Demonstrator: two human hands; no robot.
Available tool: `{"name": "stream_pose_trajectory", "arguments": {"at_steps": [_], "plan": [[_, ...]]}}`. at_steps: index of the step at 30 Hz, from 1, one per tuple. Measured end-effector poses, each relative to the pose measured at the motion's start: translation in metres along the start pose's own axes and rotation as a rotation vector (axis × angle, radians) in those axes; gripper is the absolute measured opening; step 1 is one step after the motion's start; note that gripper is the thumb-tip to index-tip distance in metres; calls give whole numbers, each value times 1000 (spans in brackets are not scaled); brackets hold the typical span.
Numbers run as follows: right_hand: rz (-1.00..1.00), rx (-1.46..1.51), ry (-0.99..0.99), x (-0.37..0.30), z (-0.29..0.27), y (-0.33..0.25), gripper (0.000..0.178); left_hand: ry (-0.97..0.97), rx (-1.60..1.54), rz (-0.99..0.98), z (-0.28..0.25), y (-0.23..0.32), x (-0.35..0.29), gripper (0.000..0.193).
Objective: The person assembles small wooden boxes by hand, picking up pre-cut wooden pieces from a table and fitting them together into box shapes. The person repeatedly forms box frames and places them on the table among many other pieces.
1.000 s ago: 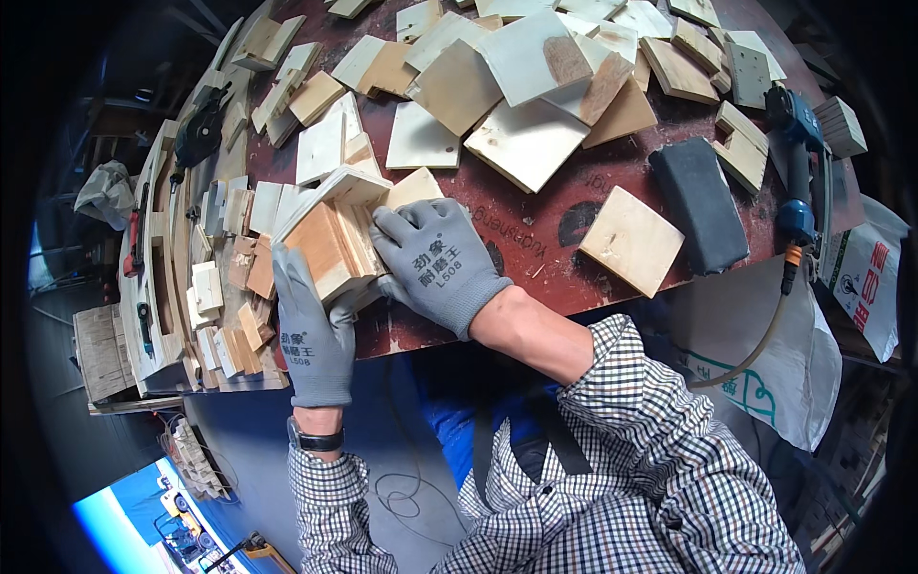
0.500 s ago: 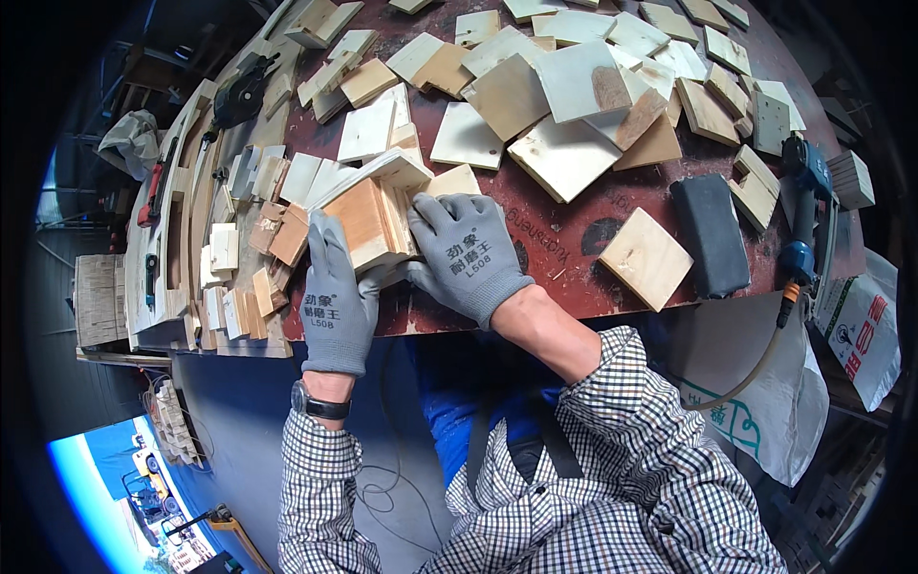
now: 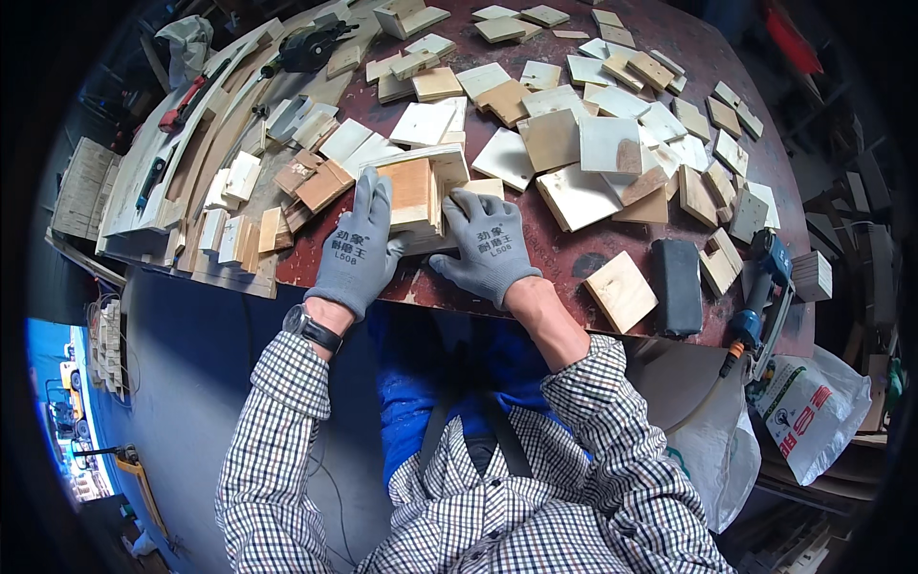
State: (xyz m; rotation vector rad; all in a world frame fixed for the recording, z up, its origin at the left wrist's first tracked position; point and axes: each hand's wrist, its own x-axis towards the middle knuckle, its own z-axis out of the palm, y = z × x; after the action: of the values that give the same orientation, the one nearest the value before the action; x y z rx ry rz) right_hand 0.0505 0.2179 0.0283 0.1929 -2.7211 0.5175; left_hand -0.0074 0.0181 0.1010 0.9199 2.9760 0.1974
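Note:
In grey work gloves, both my hands are on an assembly of wooden blocks (image 3: 412, 194) at the near edge of the dark red table. It has a reddish-brown front face and a pale board along its back. My left hand (image 3: 360, 251) lies against its left side, fingers pointing up and thumb by the lower front. Curled fingers of my right hand (image 3: 486, 244) press the right side, its thumb stretched toward the base. A small pale piece (image 3: 486, 187) lies just behind the right fingertips.
Loose wooden pieces (image 3: 564, 143) cover the table (image 3: 550, 258) beyond my hands. To the right lie a square block (image 3: 621, 293), a dark grey block (image 3: 677, 288) and a blue nail gun (image 3: 762, 287) with a hose. Long boards (image 3: 182, 172) and a black power tool (image 3: 311, 46) are at left.
The view has shifted, so the table's contents appear displaced. The block assembly now stands straighter to me, and my right hand has loosened slightly, its thumb showing more beside the base.

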Motion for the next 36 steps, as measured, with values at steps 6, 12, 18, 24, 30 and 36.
{"name": "stream_pose_trajectory", "arguments": {"at_steps": [6,12,18,24,30,36], "plan": [[-1,43,-29,10,-1,-2,69,115,7,89,12,-19,-6,104],[44,24,45,7,-9,-2,65,256,296,167,37,-18,11,70],[-6,-12,20,1,-3,-9,61,318,339,103,28,-15,-6,63],[-24,-58,47,0,-2,1,61,290,388,67,31,-4,-1,58],[-24,-42,74,0,1,-2,74,286,401,65,36,-9,2,59],[-38,-47,52,1,2,-4,84,184,277,67,23,-10,0,67]]}}
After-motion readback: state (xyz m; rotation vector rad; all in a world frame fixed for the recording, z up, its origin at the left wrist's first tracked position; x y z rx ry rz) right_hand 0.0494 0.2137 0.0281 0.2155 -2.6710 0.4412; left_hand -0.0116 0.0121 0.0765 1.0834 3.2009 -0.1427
